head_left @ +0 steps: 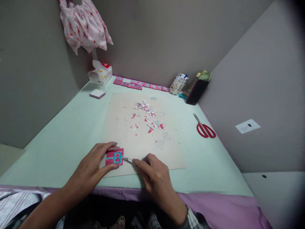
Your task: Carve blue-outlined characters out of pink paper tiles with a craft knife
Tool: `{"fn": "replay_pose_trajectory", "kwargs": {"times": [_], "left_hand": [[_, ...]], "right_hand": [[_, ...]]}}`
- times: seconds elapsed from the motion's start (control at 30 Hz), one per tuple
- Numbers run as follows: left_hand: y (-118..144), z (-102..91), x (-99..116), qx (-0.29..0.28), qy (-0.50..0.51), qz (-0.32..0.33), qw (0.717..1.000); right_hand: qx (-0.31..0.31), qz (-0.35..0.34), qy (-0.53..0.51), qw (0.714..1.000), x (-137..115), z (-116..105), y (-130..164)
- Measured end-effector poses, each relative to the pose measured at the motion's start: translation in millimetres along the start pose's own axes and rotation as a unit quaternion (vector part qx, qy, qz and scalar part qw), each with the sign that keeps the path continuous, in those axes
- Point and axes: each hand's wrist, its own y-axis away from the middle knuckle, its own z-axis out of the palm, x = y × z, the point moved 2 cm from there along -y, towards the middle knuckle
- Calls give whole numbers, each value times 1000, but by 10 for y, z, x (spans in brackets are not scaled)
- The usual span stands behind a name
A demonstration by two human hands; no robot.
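Note:
A small red square card (114,157) with a blue cut pattern lies near the front edge of a beige cutting board (143,133). My left hand (91,167) pins the card down, thumb below it and fingers along its top edge. My right hand (153,175) grips a thin craft knife (128,160) like a pen, its metal tip touching the card's right edge. Red, white and blue paper scraps (149,119) are scattered over the middle of the board.
Red-handled scissors (205,128) lie on the pale green desk (59,133) to the right. A row of finished red cards (140,85) lines the back wall, beside a cup (178,84), a dark box (196,90), a white carton (100,73) and a notepad (97,93).

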Motion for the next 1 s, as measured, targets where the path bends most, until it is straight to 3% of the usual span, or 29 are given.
{"fn": "replay_pose_trajectory", "kwargs": {"times": [0.13,0.3,0.53,0.67,0.87,1.0], "left_hand": [[2,-4,3,-7,3,-4,1000],[-10,-3,10,-6,6,-31,999],[-33,9,4,7,11,-38,999],[-14,17,32,16,-1,-28,999],[58,-13,155,63,4,-32,998],[105,8,193,30,0,-18,999]], "right_hand": [[11,46,-66,997,35,1,-15],[89,153,-156,972,139,-64,-40],[18,138,-152,979,51,-39,-68],[51,163,-194,966,-33,-136,-90],[160,173,-246,940,-213,-372,7],[125,198,-243,941,-205,-333,125]]}}
